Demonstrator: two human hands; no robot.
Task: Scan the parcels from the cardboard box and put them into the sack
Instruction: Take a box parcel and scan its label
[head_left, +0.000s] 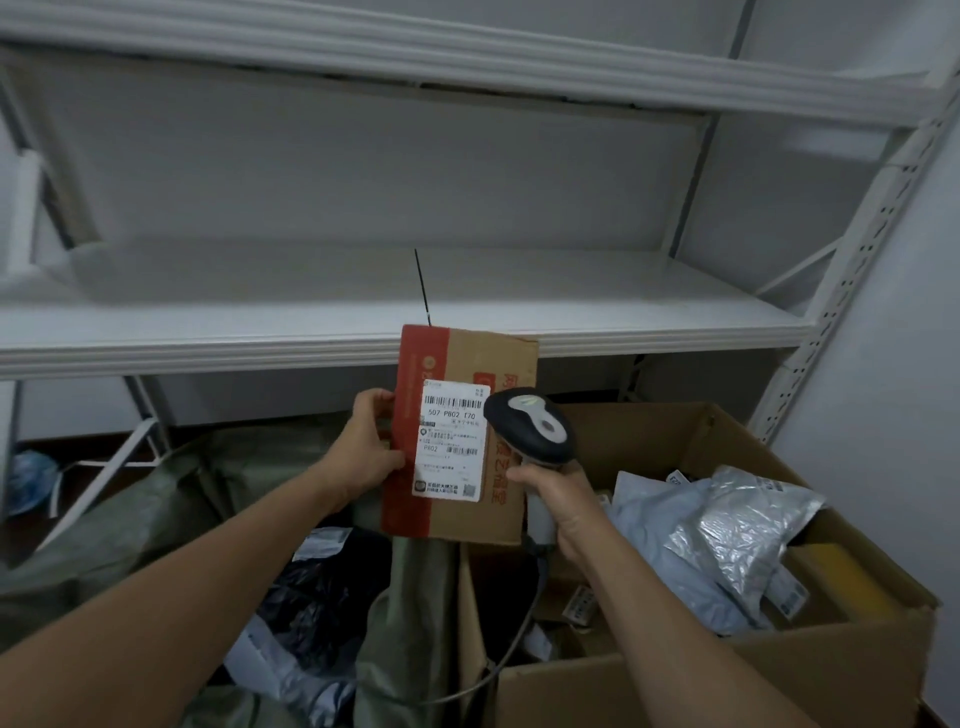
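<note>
My left hand (363, 447) grips the left edge of a brown and red cardboard parcel (493, 358) and holds it upright, its white barcode label (453, 441) facing me. My right hand (558, 499) grips the handle of a black and grey barcode scanner (535, 428), whose head sits just right of the label, in front of the parcel. Below right stands the large open cardboard box (727, 670) with several grey and silver mailer bags (727, 530). Below left the green sack (156, 519) gapes open, with dark and grey parcels (311, 597) inside.
White metal shelving (363, 322) runs across behind the parcel, with a perforated upright (852, 260) at the right. The scanner's cable (519, 634) hangs down between sack and box. A blue bag (28, 480) lies on the floor at far left.
</note>
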